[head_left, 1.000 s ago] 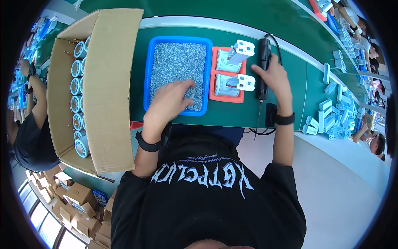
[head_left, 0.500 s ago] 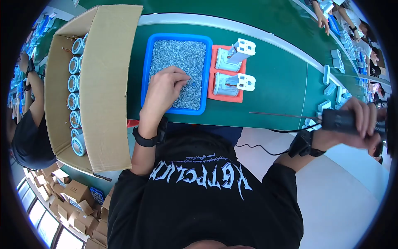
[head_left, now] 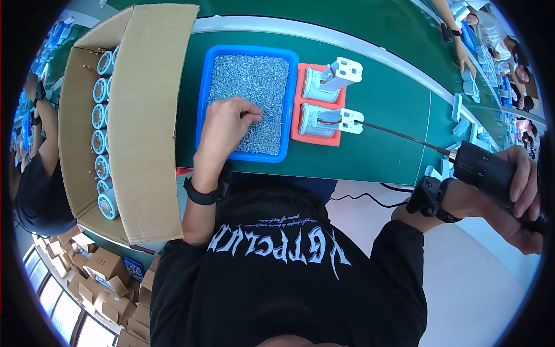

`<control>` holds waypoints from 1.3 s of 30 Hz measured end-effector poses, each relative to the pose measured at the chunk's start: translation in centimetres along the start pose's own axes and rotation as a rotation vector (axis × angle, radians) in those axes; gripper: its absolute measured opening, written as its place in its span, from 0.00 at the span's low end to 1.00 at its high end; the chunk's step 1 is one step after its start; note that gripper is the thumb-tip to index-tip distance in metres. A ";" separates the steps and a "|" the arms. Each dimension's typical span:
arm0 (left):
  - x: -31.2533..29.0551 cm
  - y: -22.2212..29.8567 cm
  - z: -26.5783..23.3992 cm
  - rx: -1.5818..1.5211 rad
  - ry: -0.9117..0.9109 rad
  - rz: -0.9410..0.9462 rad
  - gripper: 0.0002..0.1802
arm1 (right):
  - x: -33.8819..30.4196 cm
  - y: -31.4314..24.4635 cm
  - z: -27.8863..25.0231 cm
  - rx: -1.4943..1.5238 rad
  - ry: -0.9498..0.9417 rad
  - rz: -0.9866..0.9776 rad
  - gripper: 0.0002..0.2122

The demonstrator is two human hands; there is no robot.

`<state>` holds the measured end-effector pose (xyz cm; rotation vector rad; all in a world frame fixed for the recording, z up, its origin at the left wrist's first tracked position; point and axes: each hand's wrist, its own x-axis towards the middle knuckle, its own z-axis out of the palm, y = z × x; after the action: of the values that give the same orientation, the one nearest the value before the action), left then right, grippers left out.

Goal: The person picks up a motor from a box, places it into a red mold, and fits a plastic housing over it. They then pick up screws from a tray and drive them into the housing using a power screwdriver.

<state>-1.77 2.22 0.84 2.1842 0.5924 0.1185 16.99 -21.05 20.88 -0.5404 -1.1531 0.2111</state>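
Note:
My left hand (head_left: 226, 124) is over the screws (head_left: 248, 75) in a blue tray (head_left: 260, 157), thumb and fingertips pinched together. Whatever lies between those fingertips is too small to make out. In my right hand (head_left: 523, 188) is a black electric screwdriver (head_left: 481, 172) with a long thin bit. The bit's tip meets the white end piece (head_left: 352, 121) of the nearer light-blue cylindrical part (head_left: 311, 120). A second such part (head_left: 319, 85) lies behind it. Both are seated in a red-orange foam holder (head_left: 315, 139) beside the tray.
At the left stands a cardboard box (head_left: 144, 121) with several white cylinders (head_left: 107, 205) inside. A black cable (head_left: 370, 209) hangs below the table's front edge. Small white parts (head_left: 461, 127) lie at the right, where another person's arm (head_left: 462, 55) reaches in.
The screwdriver has turned and its bit has come up from beside the foam holder to the nearer part's white end piece. My left hand stays pinched over the screws, barely shifted.

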 end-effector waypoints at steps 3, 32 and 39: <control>0.4 0.3 0.4 -0.102 0.103 0.099 0.06 | -0.1 0.7 -0.5 0.005 0.004 0.040 0.26; 0.5 4.2 6.1 -0.972 0.040 0.295 0.09 | -1.5 1.4 -4.2 0.019 0.125 0.115 0.27; 0.9 3.5 5.8 -0.953 0.076 0.370 0.10 | -1.3 1.1 -4.2 0.016 0.120 0.123 0.27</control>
<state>1.99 -3.34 -0.28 1.3284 0.0997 0.5596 20.36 -21.91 18.06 -0.6031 -1.0021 0.2900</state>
